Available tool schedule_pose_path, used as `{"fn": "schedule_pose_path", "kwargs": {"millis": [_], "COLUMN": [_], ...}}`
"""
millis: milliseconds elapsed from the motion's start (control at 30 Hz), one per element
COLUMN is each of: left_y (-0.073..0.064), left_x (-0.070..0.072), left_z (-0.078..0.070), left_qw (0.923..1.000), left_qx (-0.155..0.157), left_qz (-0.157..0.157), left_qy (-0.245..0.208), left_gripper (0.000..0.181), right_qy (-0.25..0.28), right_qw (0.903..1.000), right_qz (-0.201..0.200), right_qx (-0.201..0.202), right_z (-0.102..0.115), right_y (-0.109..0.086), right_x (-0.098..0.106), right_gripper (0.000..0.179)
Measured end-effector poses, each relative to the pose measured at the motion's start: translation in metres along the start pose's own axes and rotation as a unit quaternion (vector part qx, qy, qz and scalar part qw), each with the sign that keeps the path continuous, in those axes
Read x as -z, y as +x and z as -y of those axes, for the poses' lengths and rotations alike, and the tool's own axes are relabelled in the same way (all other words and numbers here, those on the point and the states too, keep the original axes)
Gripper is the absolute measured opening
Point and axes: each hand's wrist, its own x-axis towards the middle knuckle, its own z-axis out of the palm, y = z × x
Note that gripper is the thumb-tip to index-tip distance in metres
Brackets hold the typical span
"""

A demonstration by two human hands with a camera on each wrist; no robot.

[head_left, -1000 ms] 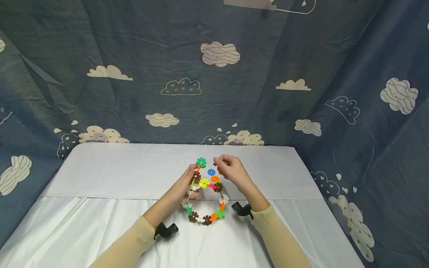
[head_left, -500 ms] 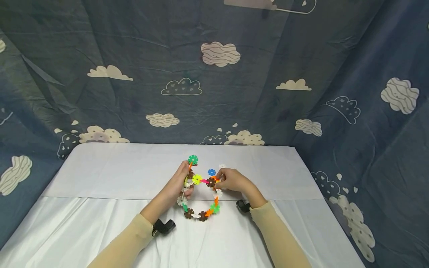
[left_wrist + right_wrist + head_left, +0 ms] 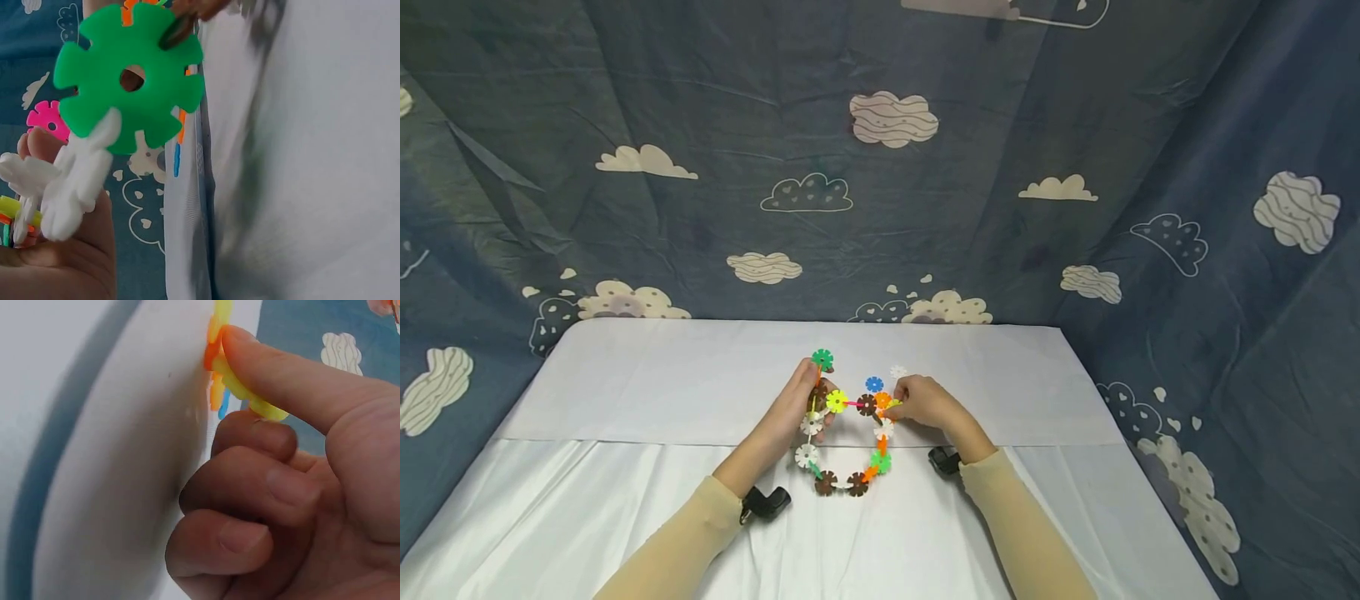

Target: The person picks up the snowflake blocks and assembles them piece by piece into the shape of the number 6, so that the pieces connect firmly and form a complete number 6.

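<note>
A chain of interlocking flower-shaped discs, bent into a ring (image 3: 857, 483), hangs from my left hand (image 3: 786, 410), whose thumb and fingers grip its upper left part. A green disc (image 3: 100, 87) fills much of the left wrist view, with a white disc (image 3: 72, 181) in front of the fingers. At the ring's upper right, my right hand (image 3: 928, 404) pinches a yellow disc (image 3: 240, 384) between thumb and index finger. Its other fingers curl toward the palm. An orange-red disc (image 3: 211, 353) meets the yellow one's edge.
On the white-covered table (image 3: 1000, 375) behind the ring lie a blue disc (image 3: 874, 384), an orange disc (image 3: 882, 401) and a white disc (image 3: 898, 372). A dark cloud-print cloth (image 3: 820, 292) rises behind the table.
My right hand has come down from above the loose discs to the ring's upper right, uncovering the white disc. My left hand has carried the ring slightly left.
</note>
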Motion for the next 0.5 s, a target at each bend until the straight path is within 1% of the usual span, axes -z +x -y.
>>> {"fn": "schedule_pose_path", "kwargs": {"millis": [100,200,267,367,500], "left_y": [0.0,-0.001,-0.001,0.0,0.0], "left_x": [-0.001,-0.001,-0.001,0.0,-0.001], "left_z": [-0.001,-0.002,-0.002,-0.003,-0.003], "left_qw": [1.0,0.9999,0.9998,0.9997,0.9997], "left_qx": [0.004,0.011,0.017,0.02,0.015], "left_qz": [-0.004,-0.011,-0.014,-0.016,-0.016], "left_qy": [0.0,0.003,0.001,-0.005,-0.014], "left_gripper": [0.042,0.035,0.034,0.038,0.041], "right_qy": [0.019,0.03,0.039,0.055,0.08], "right_qw": [0.9996,0.999,0.9984,0.9972,0.9943], "right_qz": [0.0,-0.011,-0.02,-0.033,-0.052], "right_qx": [0.019,0.03,0.035,0.039,0.047], "right_z": [-0.002,-0.001,0.0,0.002,0.005], "right_y": [-0.001,-0.002,-0.003,-0.004,-0.007], "right_x": [0.003,0.007,0.01,0.013,0.017], "right_gripper": [0.028,0.024,0.021,0.02,0.021]}}
